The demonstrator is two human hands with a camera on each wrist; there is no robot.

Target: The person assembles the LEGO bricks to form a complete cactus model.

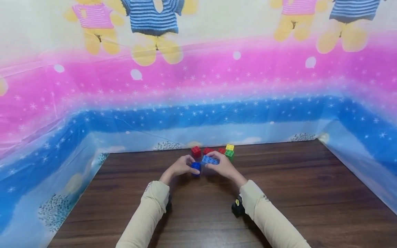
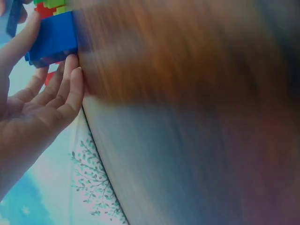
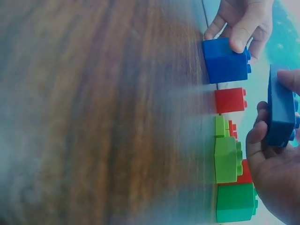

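My left hand (image 1: 180, 166) holds a dark blue toy building brick (image 1: 195, 166) low over the table, thumb on its near side and fingers behind. In the left wrist view the blue brick (image 2: 54, 37) sits between that thumb and the fingertips. Just to the right, my right hand (image 1: 224, 166) pinches a longer, lighter blue brick (image 1: 209, 159) with studs on top. The right wrist view shows this long brick (image 3: 280, 110) between thumb and fingers, raised off the table and apart from the dark blue brick (image 3: 226, 63).
Behind the hands stand red bricks (image 1: 196, 152), a green brick (image 1: 229, 154) and a yellow one (image 1: 230, 147). A light green brick (image 3: 226, 161) shows in the right wrist view. Patterned cloth (image 1: 198, 119) rises along the back and sides of the brown wooden table (image 1: 198, 220).
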